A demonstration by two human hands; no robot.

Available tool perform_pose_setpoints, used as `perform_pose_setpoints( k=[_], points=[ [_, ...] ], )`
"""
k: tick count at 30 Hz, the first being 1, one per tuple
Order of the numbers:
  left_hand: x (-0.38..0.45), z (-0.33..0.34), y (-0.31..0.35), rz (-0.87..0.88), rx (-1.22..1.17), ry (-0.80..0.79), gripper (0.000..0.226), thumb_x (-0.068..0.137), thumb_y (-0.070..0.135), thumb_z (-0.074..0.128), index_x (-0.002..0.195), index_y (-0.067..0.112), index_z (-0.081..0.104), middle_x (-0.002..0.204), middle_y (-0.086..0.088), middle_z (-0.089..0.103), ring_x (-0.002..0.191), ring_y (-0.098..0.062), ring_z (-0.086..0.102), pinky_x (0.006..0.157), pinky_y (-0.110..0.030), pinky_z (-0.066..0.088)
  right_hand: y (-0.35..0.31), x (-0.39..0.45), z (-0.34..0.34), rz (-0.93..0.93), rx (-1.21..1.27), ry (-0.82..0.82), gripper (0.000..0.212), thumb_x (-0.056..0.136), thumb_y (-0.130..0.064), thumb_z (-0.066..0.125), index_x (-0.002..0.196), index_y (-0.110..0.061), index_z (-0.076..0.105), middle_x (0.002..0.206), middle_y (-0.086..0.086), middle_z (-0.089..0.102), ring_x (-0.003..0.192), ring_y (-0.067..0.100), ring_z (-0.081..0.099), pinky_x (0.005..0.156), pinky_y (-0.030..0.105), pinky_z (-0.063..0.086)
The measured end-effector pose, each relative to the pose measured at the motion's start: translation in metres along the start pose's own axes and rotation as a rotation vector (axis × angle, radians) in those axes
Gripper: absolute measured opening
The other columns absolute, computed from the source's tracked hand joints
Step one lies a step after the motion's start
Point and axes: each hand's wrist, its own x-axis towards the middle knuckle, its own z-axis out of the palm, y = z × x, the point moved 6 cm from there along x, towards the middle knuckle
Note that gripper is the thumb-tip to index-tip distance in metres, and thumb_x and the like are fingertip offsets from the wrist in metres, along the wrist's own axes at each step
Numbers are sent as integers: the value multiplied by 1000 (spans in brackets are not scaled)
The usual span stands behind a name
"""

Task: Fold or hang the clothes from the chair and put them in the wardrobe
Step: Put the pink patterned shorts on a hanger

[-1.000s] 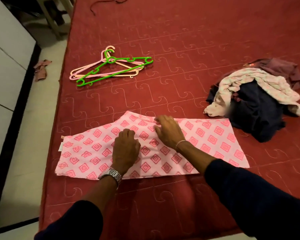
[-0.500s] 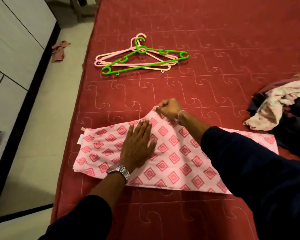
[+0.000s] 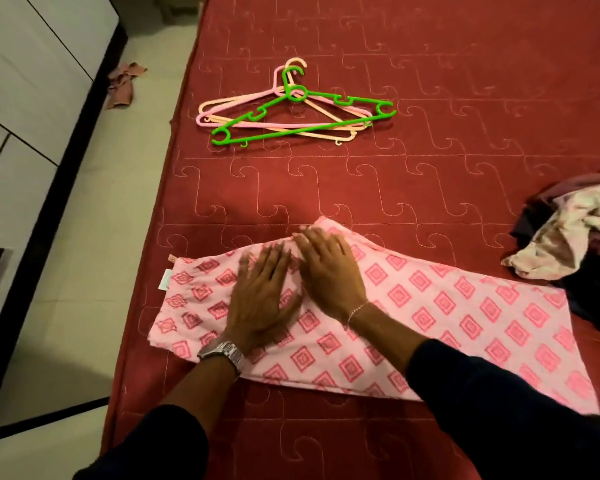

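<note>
1. A stack of hangers (image 3: 293, 109), green over pink and peach, lies on the red quilted mattress (image 3: 430, 81) at about 12 o'clock from the hands, well apart from them.
2. A pile of clothes (image 3: 568, 244), pale printed cloth over dark cloth, sits at 3 o'clock at the frame's right edge, just beside the far end of the pink garment.
3. A small crumpled cloth (image 3: 123, 83) lies on the floor (image 3: 84, 271) at 10 o'clock, near the white wardrobe (image 3: 18, 109).
4. The mattress edge runs from 11 o'clock down to 7 o'clock, close to the garment's left end; bare mattress lies between the garment and the hangers, and along the near edge.
5. The pink diamond-print garment (image 3: 447, 306) lies flat across the mattress, running from 9 o'clock to 4 o'clock.
6. The left hand (image 3: 262, 299), with a wristwatch, lies palm down on the garment, fingers spread and straight, slightly blurred.
7. The right hand (image 3: 329, 268), with a thin bracelet, lies flat just beside it, fingers straight, their tips near the garment's far raised fold.
</note>
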Motion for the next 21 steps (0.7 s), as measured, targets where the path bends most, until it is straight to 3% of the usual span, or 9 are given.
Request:
perform_pose_setpoints(
  k=[3, 5, 10, 13, 17, 21],
  points=[
    [-6, -3, -10, 5, 60, -11, 79, 98, 65, 22, 161, 18, 13, 167, -5, 10, 155, -21, 6, 121, -59, 7, 19, -27, 18, 73, 21, -209, 61, 107, -49, 23, 159, -18, 22, 166, 4, 15, 154, 21, 10, 125, 49, 13],
    [-4, -4, -11, 8, 61, -32, 82, 96, 68, 21, 161, 19, 11, 168, -4, 8, 155, -22, 6, 121, -61, 4, 48, -38, 13, 139, 4, -258, 66, 105, -58, 12, 160, -21, 11, 166, 0, 4, 155, 18, 0, 126, 46, 2],
    [5, -6, 7, -21, 63, -54, 91, 91, 66, 36, 159, 10, 16, 167, -11, 9, 154, -29, 7, 121, -63, 3, 99, -63, -16, 304, -77, -216, 67, 105, -56, 11, 160, -19, 7, 167, 7, 0, 155, 24, -5, 125, 51, 1],
    [13, -5, 46, 151, 48, -53, 89, 90, 64, 40, 158, 9, 21, 166, -13, 14, 154, -30, 10, 120, -62, 10, 74, -71, -5, 171, -47, -283, 68, 105, -57, 10, 160, -19, -1, 167, 5, -4, 155, 23, -8, 124, 53, -2],
    [22, 0, 50, 145, 24, -84, 89, 93, 67, 36, 160, 12, 16, 167, -9, 11, 155, -24, 5, 123, -57, 8, 71, -78, 3, 196, -8, -339, 67, 103, -58, 5, 160, -23, 2, 167, 1, 1, 155, 22, 0, 124, 54, 0],
    [48, -8, 37, 179, 27, -88, 88, 95, 69, 24, 159, 10, 12, 166, -9, 11, 154, -25, 9, 123, -56, 9, 74, -44, -16, 236, 67, -230, 65, 105, -52, 7, 160, -18, 7, 165, 4, 2, 155, 21, 0, 125, 49, -1]
  ],
)
